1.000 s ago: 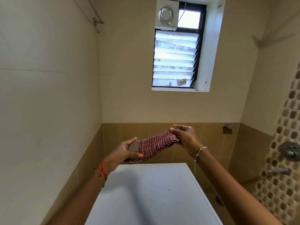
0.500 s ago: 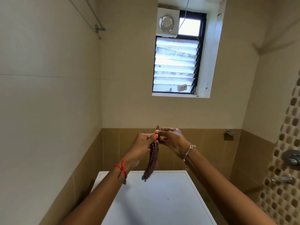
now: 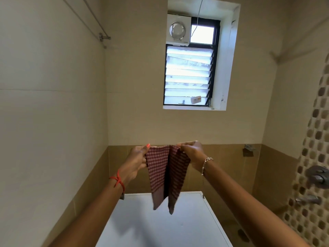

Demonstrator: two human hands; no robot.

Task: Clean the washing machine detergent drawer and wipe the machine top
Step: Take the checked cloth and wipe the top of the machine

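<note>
Centre of frame: checked reddish cloth (image 3: pixel 166 175) hangs in two folds above the white machine top (image 3: pixel 192 227); its lower tips are clear of the surface, not touching.

Left hand (image 3: pixel 138 160) pinches the upper left corner between thumb and fingers; right hand (image 3: pixel 193 155) pinches the upper right corner likewise; both sit level and near each other, so a dark crease runs down the middle of the cloth.

Detergent drawer: not in view; the machine front lies below the frame.

Louvred window (image 3: pixel 187 75) upper centre, exhaust fan (image 3: pixel 178 31) above it; tap fittings (image 3: pixel 316 175) at the right edge.

Judgement: the step in hand is opening out the cloth ahead of wiping; wiping of the top looks not yet begun.

To do it well: draw the hands apart until the crease flattens; fold to a flat pad rather than a bunch, so a broad face meets the surface; set it down at the far edge and wipe toward the near edge in overlapping passes; hold the corners firmly, since a loose pinch could drop the cloth.
</note>
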